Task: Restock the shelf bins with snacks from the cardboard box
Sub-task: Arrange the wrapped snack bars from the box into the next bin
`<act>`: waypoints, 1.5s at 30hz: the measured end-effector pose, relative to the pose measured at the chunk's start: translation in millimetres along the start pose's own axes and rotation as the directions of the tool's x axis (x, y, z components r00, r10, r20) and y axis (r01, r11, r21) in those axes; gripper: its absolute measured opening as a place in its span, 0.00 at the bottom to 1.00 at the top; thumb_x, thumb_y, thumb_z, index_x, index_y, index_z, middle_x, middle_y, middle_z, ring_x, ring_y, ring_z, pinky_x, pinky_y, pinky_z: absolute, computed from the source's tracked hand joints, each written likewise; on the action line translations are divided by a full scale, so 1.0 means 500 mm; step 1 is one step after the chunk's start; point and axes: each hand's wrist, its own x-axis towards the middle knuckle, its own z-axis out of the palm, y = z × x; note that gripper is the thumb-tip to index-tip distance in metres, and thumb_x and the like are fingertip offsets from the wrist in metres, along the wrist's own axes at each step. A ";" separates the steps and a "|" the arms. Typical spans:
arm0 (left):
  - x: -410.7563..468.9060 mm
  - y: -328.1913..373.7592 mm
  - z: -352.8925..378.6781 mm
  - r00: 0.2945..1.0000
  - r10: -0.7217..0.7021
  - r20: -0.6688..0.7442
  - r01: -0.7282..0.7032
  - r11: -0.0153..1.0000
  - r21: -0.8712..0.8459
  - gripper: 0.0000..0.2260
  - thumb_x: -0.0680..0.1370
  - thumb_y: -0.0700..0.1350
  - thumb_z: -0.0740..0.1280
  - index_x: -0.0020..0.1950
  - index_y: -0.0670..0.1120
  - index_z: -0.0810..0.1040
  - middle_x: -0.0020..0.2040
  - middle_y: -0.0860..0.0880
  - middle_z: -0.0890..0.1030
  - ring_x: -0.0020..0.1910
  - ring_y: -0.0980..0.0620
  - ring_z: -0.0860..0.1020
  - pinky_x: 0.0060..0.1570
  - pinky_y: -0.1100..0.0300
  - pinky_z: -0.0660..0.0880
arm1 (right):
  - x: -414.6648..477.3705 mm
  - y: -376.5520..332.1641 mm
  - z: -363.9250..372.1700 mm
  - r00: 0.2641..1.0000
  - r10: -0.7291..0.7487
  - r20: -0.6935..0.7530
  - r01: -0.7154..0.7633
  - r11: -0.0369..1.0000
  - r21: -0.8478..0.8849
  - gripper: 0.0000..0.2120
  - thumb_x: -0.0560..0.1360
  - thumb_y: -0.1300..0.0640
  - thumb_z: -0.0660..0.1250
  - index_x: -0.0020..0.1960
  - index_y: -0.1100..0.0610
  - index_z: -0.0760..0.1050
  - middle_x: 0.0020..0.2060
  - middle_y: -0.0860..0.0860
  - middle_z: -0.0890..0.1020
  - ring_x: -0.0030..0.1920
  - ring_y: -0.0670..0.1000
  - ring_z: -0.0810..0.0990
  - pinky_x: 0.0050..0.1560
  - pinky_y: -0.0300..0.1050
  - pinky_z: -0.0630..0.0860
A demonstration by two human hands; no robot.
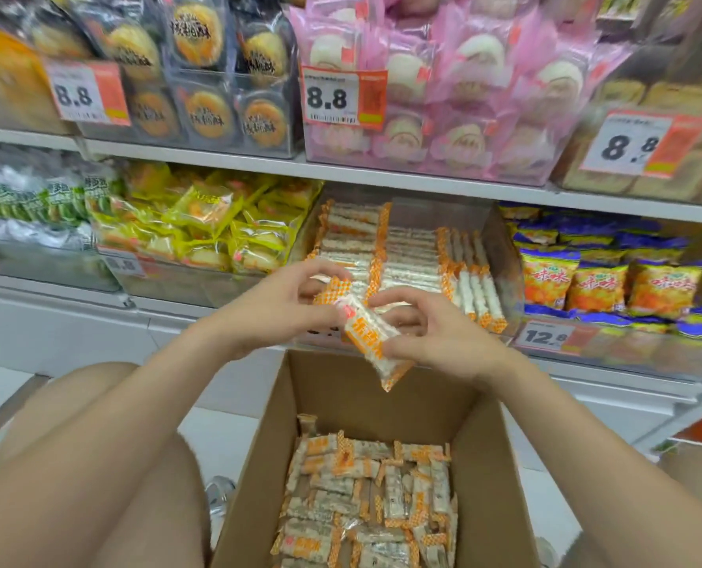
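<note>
An open cardboard box [259, 465] stands on the floor below me, its bottom covered with several orange-and-white snack packs [365, 489]. Just above its far edge both hands hold a small bundle of the same packs [368, 338]. My left hand [284, 305] pinches the bundle's upper end and my right hand [431, 334] grips its lower part. Right behind the hands is a clear shelf bin [501, 256] holding neat rows of these packs, with room left at its back right.
Neighbouring bins hold yellow packs [202, 227] to the left and blue-orange bags [611, 276] to the right. The upper shelf [382, 174] carries black and pink pastry packs with 8.8 price tags. My bare knees [107, 444] are at the lower left, beside the box.
</note>
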 end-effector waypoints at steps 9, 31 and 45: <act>0.214 -0.029 -0.020 0.893 0.336 -0.300 -0.016 0.690 0.724 0.16 0.79 0.35 0.66 0.65 0.45 0.80 0.60 0.47 0.82 0.59 0.45 0.80 0.60 0.51 0.77 | 0.157 -0.007 -0.101 0.934 -0.228 -0.275 -0.061 0.657 -0.751 0.29 0.75 0.56 0.68 0.75 0.55 0.69 0.63 0.55 0.80 0.63 0.58 0.78 0.58 0.54 0.78; 0.376 -0.031 -0.026 0.891 0.337 -0.304 0.160 0.394 0.905 0.23 0.73 0.27 0.65 0.66 0.43 0.76 0.66 0.40 0.74 0.65 0.35 0.73 0.54 0.46 0.75 | 0.259 0.037 -0.115 0.897 -0.175 -0.406 -0.197 0.663 -0.722 0.23 0.72 0.50 0.65 0.66 0.56 0.75 0.46 0.56 0.80 0.53 0.60 0.79 0.47 0.53 0.79; 0.324 -0.054 -0.021 0.966 0.170 -0.196 0.066 0.569 0.820 0.17 0.77 0.33 0.63 0.65 0.40 0.70 0.72 0.34 0.66 0.66 0.31 0.72 0.65 0.42 0.71 | 0.337 0.045 -0.057 0.904 -0.252 -0.345 -0.022 0.779 -0.627 0.22 0.82 0.52 0.64 0.75 0.55 0.73 0.57 0.61 0.81 0.58 0.63 0.81 0.59 0.54 0.79</act>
